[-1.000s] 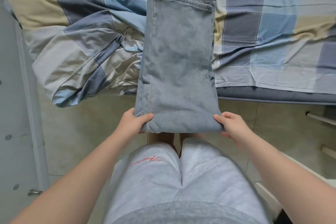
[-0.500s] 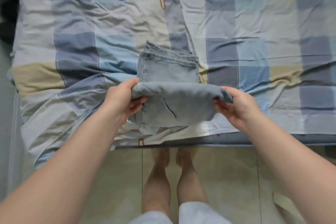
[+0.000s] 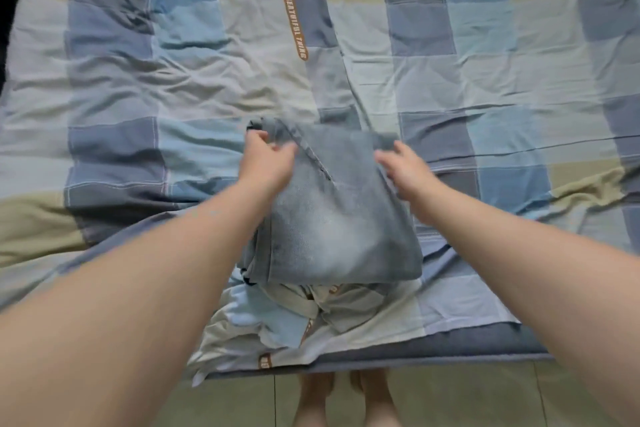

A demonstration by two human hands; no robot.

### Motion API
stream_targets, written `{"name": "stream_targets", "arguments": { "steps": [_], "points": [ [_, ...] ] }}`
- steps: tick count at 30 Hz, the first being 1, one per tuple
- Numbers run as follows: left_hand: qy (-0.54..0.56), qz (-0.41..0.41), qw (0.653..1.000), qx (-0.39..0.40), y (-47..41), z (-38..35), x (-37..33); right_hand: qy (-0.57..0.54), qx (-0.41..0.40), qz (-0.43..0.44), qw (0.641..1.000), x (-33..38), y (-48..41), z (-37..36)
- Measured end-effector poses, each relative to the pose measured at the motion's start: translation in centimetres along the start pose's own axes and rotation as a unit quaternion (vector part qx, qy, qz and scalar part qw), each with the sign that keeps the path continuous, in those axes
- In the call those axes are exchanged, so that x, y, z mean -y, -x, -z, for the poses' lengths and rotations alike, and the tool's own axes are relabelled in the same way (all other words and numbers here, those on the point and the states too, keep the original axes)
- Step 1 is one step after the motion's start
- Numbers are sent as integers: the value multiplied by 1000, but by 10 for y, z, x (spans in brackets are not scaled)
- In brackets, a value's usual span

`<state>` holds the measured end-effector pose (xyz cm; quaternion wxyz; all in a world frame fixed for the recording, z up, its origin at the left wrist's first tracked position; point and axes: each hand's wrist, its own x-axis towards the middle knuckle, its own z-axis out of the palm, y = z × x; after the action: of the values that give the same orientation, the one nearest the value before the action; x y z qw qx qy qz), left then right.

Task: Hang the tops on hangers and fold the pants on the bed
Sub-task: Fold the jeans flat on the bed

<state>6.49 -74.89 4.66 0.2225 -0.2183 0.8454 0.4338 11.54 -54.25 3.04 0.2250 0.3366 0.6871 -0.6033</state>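
- Checked cover (image 3: 173,80) in blue, grey and beige squares spreads wrinkled over the bed (image 3: 450,352), with an orange label (image 3: 295,26) printed on it towards the far side.
- Jeans (image 3: 339,211) of pale blue denim lie folded into a squarish packet on the cover, close to the bed's near edge and about midway across.
- Left hand (image 3: 268,163) is at the packet's far-left corner. Its fingers curl round the denim and pinch it against the thumb, though blur softens the detail.
- Right hand (image 3: 403,172) is at the far-right corner, fingers curled over the edge and thumb set apart on top. It is also blurred.
- A bunched fold of cover lies just below the jeans' near edge.
- Bare feet (image 3: 346,395) stand on the tiled floor (image 3: 467,399) beside the bed.
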Motion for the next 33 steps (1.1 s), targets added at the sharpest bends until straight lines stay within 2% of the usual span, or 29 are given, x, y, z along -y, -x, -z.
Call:
{"name": "stream_targets", "arguments": {
  "steps": [1, 3, 4, 5, 9, 13, 16, 19, 21, 24, 29, 33],
  "points": [
    [-142, -47, 988, 23, 0, -10, 22, 105, 19, 25, 994, -18, -8, -7],
    [-367, -135, 919, 52, 3, -25, 63, 347, 47, 67, 934, -58, -14, -21],
    [-415, -165, 893, 56, 1, -31, 81, 425, 40, 79, 901, -75, -16, -28],
    [-432, -179, 882, 58, -3, -36, 96, 459, 34, 84, 884, -89, -18, -33],
    [-436, -206, 875, 42, -21, -47, 128, 470, 18, 100, 877, -118, -33, -50],
    [-420, -223, 879, 23, -19, -45, 125, 424, 1, 135, 896, -116, -32, -43],
    [-350, -234, 905, -64, -10, -37, 119, 327, -62, 167, 928, -108, -31, -22],
    [-216, -118, 961, -130, -11, -28, 114, 253, -101, 91, 958, -103, -39, -5],
    [-157, -56, 978, -125, -14, -26, 113, 173, -69, 40, 982, -100, -47, 4],
    [-149, -32, 984, -98, -18, -24, 112, 84, -9, -32, 996, -100, -54, 10],
    [-92, 31, 994, -54, -33, -11, 105, -51, 55, -144, 987, -99, -57, 15],
    [-62, 75, 995, -6, -29, -5, 101, -64, 131, -166, 975, -101, -46, 12]
  ]
}}
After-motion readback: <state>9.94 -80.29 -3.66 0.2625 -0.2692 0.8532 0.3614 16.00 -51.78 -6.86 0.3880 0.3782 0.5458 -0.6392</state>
